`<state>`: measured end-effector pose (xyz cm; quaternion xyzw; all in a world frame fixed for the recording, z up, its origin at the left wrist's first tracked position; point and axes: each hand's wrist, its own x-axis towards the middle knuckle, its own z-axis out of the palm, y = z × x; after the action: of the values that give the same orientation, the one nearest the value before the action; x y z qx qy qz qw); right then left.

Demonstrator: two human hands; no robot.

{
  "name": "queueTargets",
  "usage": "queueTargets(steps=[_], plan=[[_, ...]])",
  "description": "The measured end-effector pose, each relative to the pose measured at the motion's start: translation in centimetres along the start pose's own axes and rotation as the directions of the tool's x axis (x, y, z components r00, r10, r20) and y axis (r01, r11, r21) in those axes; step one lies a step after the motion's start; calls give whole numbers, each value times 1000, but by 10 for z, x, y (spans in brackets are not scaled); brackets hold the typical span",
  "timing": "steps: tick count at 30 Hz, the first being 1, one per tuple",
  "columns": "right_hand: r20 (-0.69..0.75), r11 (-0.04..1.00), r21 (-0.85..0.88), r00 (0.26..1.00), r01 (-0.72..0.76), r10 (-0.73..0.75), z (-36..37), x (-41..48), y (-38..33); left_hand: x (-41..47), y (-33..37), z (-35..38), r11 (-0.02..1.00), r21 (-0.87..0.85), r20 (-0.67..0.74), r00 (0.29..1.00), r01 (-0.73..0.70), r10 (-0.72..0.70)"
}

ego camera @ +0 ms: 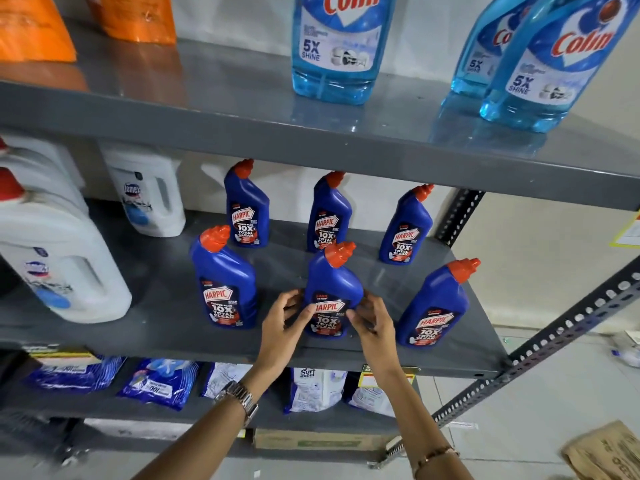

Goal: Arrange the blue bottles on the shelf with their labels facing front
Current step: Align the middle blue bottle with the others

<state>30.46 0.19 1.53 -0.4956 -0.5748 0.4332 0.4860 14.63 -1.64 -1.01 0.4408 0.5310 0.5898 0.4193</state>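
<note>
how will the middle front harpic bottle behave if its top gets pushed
The bottle is tall on a narrow base, so it would probably tip rather than slide. Its glossy plastic looks stiff and maybe slick. Both hands, left and right, grip it low.

Six bottles stand upright on the middle shelf [166,327] in two rows of three. The front-centre bottle [332,289] sits between the left hand [282,320] and right hand [372,325], which touch its sides; the front-left bottle [225,282] and front-right bottle [433,306] flank it. Behind stand the back-left bottle [246,206], back-centre bottle [329,211] and back-right bottle [407,226]. Jugs [62,258] occupy the shelf's left end. Spray bottles [341,46] stand on the top shelf [207,109] above; packets [159,381] lie on the shelf below.
</note>
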Motion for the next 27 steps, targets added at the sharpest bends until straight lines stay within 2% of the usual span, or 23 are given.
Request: queueTargets(steps=[16,18,20,22,24,27], plan=[[3,1000,-9,1000,-14,14,-2,-3,0,-3,-3,12,996,62,-79,994,-64,69],[-99,1000,-7,995,-7,6,2,-10,0,-9,-2,11,996,51,-80,994,-74,78],[-297,1000,-12,955,2,-6,14,-27,4,-22,-5,7,996,18,-127,988,-84,85],[-356,999,-30,934,31,-40,30,-52,13,-39,-12,-5,993,-23,-221,970,-114,106],[-249,998,-62,968,18,-33,51,-71,23,-51,-19,-27,984,-45,-363,921,-173,145],[-4,995,-96,1000,-18,18,77,-72,23,-46,-19,-70,965,-67,-576,799,-255,172]])
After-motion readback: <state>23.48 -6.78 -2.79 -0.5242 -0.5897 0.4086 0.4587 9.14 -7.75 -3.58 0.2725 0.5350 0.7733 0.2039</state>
